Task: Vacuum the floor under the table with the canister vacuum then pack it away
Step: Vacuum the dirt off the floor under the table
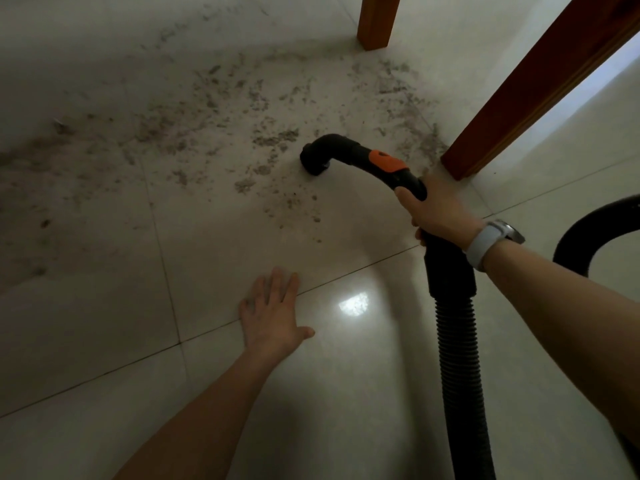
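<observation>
Right hand: my right hand (pixel 438 211) is wrapped round the black handle (pixel 398 171) of the vacuum, fingers curled over the tube just behind its orange slider (pixel 387 161); a pale watch (pixel 491 242) sits on that wrist.

Left hand: my left hand (pixel 273 317) lies flat on the floor (pixel 104 323), fingers straight and slightly spread, thumb out to the side — it holds nothing.

Handle: it curves forward and down, and its open end (pixel 313 162) meets the tile at the near edge of the dirt.

Hose: the ribbed black hose (pixel 457 358) runs from below my right hand toward the bottom of the view; another black loop of it (pixel 588 230) arches at the right edge.

Dirt: grey dust and crumbs (pixel 242 126) are scattered over the tiles ahead of the handle, spreading left and far back.

Table: two brown wooden legs — one (pixel 375 20) stands at the top, the nearer one (pixel 526 98) just beside my right hand.

Light: a bright patch (pixel 353 304) reflects off the glossy tile between my arms.
</observation>
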Action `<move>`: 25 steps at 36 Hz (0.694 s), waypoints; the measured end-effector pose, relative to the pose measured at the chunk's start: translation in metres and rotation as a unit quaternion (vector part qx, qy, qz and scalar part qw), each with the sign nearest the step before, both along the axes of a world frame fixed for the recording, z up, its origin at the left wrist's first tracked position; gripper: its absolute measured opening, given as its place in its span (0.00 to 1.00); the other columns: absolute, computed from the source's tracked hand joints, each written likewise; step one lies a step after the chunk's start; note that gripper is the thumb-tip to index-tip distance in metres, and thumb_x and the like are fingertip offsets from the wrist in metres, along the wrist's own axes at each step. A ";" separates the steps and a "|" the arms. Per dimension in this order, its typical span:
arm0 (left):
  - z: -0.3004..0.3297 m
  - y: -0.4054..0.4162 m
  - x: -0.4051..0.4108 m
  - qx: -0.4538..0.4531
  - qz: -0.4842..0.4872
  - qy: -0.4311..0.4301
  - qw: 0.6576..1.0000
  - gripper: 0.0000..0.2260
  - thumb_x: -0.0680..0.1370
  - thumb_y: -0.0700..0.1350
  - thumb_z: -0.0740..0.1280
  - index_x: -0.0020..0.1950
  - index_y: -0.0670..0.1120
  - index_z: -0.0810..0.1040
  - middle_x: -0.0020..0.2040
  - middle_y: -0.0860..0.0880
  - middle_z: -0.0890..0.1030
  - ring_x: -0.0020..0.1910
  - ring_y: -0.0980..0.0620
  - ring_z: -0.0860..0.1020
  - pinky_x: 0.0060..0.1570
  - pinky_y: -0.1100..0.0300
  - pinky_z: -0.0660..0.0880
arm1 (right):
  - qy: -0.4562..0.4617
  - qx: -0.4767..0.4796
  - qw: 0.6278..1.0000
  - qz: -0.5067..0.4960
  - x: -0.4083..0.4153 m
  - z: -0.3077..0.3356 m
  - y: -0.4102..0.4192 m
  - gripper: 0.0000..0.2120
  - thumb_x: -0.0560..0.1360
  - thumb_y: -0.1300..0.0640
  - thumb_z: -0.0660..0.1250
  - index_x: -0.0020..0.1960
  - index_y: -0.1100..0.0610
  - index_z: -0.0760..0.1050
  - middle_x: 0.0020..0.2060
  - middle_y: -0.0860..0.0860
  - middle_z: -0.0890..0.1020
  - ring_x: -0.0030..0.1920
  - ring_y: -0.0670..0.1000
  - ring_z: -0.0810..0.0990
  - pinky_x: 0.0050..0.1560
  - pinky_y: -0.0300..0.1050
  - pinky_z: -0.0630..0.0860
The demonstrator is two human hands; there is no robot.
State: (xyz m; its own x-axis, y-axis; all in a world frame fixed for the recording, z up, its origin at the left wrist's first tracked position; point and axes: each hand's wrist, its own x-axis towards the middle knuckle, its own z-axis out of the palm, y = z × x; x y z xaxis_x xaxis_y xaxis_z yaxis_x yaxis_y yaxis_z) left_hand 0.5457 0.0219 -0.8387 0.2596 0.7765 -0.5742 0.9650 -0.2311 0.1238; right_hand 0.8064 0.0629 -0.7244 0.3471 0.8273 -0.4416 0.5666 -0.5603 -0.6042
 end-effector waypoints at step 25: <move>-0.001 -0.003 -0.011 0.003 -0.022 -0.015 1.000 0.43 0.74 0.64 0.65 0.78 0.56 0.39 0.78 0.51 0.37 0.77 0.46 0.39 0.73 0.44 0.51 | -0.012 -0.005 0.999 -0.030 -0.014 0.003 -0.118 0.13 0.79 0.48 0.60 0.60 0.52 0.68 0.35 0.55 0.77 0.26 0.52 0.78 0.24 0.41 0.74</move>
State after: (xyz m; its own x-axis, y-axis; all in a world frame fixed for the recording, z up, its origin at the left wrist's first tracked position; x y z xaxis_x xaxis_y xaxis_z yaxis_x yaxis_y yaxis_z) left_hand 0.5347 0.0193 -0.8400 0.3098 0.7680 -0.5605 0.9500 -0.2738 0.1499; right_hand 0.7925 -0.0552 -0.7210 0.4065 0.8003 -0.4408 0.5461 -0.5996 -0.5850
